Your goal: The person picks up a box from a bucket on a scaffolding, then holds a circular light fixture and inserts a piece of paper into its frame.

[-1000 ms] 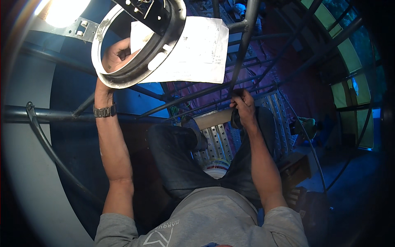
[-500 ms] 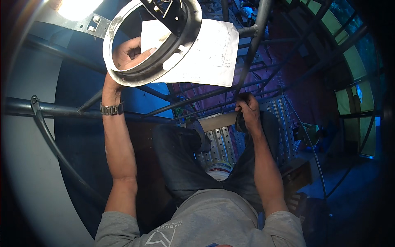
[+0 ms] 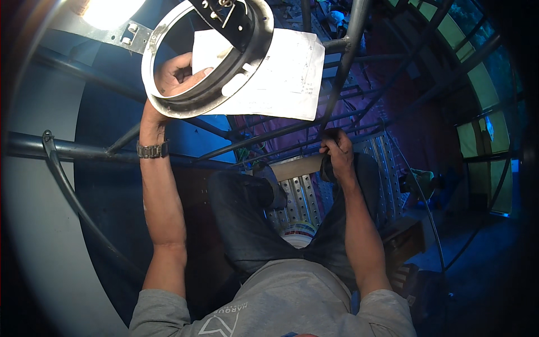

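Note:
Up at the top left, my left hand (image 3: 175,81), with a metal watch (image 3: 152,150) on its wrist, is closed on a white sheet of paper (image 3: 286,78) with faint lines and marks. Thumb and paper are partly seen through a round metal ring (image 3: 147,62) with a dark inner band, which hangs in front and hides some fingers. My right hand (image 3: 340,154) is by my right knee, close to a dark pipe. Its fingers are curled together; what they hold, if anything, is in shadow.
A bright lamp (image 3: 112,11) glares at top left beside a bracket (image 3: 132,36). Dark metal tubes (image 3: 67,147) cross around me. Below my legs lie perforated metal planks (image 3: 300,196) and a white bucket (image 3: 297,238). A cable (image 3: 421,196) hangs at right.
The paper has shifted very slightly to the left and down. Both hands stay almost where they were.

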### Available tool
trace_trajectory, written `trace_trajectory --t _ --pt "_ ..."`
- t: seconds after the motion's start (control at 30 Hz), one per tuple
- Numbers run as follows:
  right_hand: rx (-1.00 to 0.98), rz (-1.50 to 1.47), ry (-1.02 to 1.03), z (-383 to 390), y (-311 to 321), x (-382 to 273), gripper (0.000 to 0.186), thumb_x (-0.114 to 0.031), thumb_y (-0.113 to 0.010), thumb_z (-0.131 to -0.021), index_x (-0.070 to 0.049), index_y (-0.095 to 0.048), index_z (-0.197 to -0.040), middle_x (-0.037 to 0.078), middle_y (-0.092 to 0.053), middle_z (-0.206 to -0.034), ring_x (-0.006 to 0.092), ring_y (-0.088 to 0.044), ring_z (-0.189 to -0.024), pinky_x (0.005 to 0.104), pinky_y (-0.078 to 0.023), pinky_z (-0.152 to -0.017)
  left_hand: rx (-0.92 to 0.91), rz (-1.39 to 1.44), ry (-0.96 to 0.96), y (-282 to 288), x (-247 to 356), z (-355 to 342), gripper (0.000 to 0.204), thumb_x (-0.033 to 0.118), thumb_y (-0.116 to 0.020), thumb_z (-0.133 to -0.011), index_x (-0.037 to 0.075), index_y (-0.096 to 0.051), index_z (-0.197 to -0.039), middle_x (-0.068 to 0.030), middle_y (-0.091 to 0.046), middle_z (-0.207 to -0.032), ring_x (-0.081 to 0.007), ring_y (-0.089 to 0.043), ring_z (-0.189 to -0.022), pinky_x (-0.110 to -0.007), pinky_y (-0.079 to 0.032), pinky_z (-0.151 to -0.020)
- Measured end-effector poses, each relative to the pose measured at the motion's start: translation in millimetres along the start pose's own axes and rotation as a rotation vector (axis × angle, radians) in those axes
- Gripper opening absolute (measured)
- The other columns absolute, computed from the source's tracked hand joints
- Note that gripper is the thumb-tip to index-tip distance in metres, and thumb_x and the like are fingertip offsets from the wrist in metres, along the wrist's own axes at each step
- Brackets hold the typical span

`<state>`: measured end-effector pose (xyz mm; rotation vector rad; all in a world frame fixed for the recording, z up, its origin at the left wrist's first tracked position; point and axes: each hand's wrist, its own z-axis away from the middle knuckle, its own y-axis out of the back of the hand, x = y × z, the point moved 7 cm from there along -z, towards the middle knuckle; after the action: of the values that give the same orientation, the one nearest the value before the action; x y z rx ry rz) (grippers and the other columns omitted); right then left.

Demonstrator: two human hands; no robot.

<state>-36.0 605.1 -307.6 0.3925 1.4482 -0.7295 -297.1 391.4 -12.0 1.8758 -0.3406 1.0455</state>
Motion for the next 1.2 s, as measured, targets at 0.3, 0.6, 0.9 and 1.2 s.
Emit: trace_trajectory --t 0.3,0.6,0.9,1.2 --pt "0.009 -0.005 -0.011 -1 1 3 0.016 -0.015 -0.065 -0.094 -0.003 -0.064 -0.106 0.004 -0.063 -0.081 0.0116 -0.06 -0.069 0.0274 -0.05 -0.068 0.009 0.073 -0.106 0 -2 0 0.021 0.01 -0.073 -0.096 -0.002 -0.071 -0.112 -0.0032 -0.073 -0.092 -0.0049 -0.065 -0.078 -0.021 -0.052 -0.069" --pt "-0.007 0.054 -0.002 -2 -2 7 0.02 -0.018 -0.065 -0.094 -0.001 -0.063 -0.104 0.004 -0.064 -0.084 0.0121 -0.062 -0.071 0.0287 -0.052 -0.069 -0.007 0.105 -0.095 -1 6 2 0.025 0.011 -0.073 -0.096 -0.003 -0.07 -0.117 -0.0059 -0.075 -0.095 -0.0058 -0.066 -0.079 -0.022 -0.053 -0.069" --pt "-0.004 0.02 0.064 11 -12 -19 0.014 -0.013 -0.063 -0.096 -0.001 -0.064 -0.103 0.003 -0.062 -0.081 0.0108 -0.06 -0.071 0.0276 -0.05 -0.069 0.019 -0.01 -0.048 0 2 -1 0.032 0.02 -0.076 -0.094 -0.004 -0.071 -0.115 -0.0082 -0.075 -0.098 -0.0105 -0.07 -0.086 -0.025 -0.056 -0.077" --pt "-0.062 0.098 0.208 57 -61 -72 0.016 -0.009 -0.061 -0.098 0.0 -0.061 -0.111 0.002 -0.06 -0.085 0.008 -0.059 -0.078 0.0229 -0.05 -0.072 0.026 0.14 -0.036 -2 -5 -2 0.044 0.031 -0.081 -0.089 -0.003 -0.072 -0.115 -0.0111 -0.076 -0.097 -0.0149 -0.072 -0.087 -0.026 -0.058 -0.081"
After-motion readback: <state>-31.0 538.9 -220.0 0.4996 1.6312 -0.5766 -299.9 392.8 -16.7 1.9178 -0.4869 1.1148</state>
